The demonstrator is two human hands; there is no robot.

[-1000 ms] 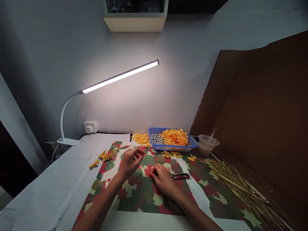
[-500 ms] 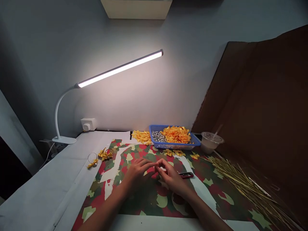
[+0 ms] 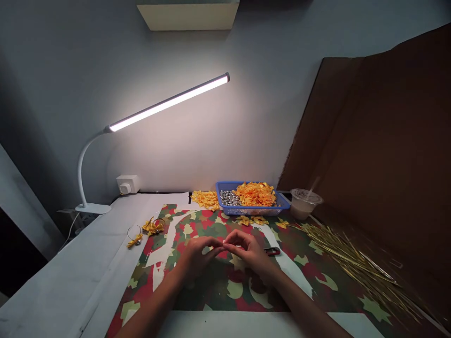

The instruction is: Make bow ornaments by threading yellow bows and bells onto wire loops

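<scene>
My left hand and my right hand meet fingertip to fingertip above a patterned sheet. Both are closed in a pinch, and whatever sits between the fingertips is too small or hidden to make out. Just behind the right hand lies a small red and black tool, partly covered by the hand. Beyond the hands, a few yellow ribbon bows rest on the sheet in front of a blue basket. Inside the basket are silver bells and a heap of orange-yellow bows.
More yellow bows lie left of the basket. Two wire rings with yellow bows are at the left. A lidded cup with a straw and a bundle of gold wire ties stand right, by cardboard. A lamp shines above.
My left fingers have curled from stretched out to a pinch against the right fingertips. The whole view has shifted slightly.
</scene>
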